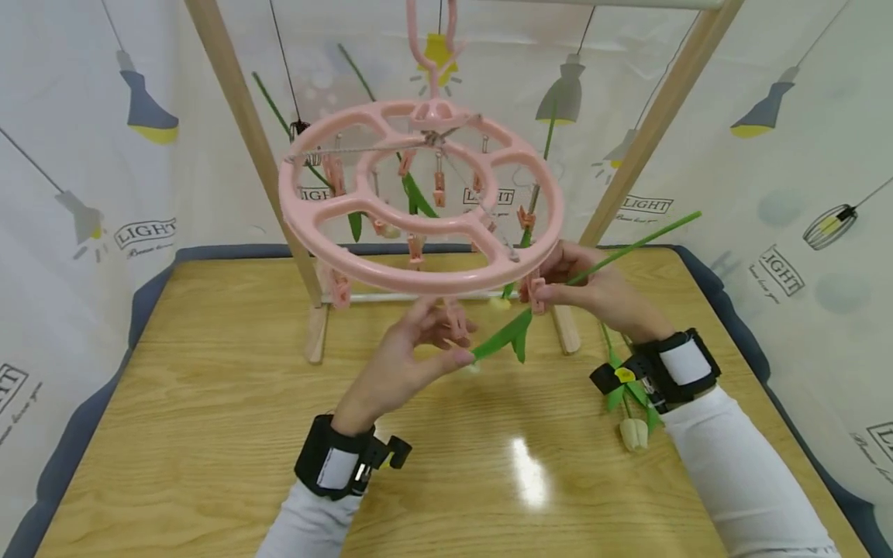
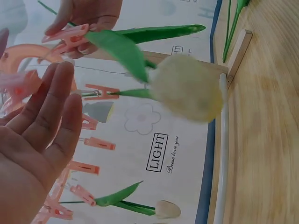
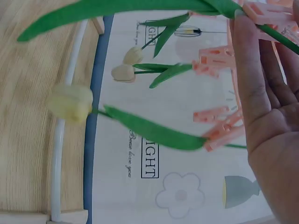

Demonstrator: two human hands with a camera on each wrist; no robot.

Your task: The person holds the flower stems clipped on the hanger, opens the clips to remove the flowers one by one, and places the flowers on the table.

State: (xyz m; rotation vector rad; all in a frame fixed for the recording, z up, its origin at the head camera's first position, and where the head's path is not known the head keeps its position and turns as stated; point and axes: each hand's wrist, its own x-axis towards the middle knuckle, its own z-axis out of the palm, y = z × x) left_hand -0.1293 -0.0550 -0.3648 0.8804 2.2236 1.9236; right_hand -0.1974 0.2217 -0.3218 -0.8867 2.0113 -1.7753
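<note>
My right hand pinches a pink clothespin at the right front of a round pink hanger. A tulip's green stem slants up past that hand, and its leaf hangs below the clothespin. In the left wrist view the tulip's pale bloom shows large and blurred. My left hand is under the hanger's front rim, fingers loosely extended beside another clothespin. The left thumb tip overlaps the leaf's tip in the head view.
The hanger hangs by its hook from a wooden rack. Other tulips, such as one with a cream bloom, hang upside down from clothespins. More tulips lie on the table, near my right wrist. A printed curtain stands behind.
</note>
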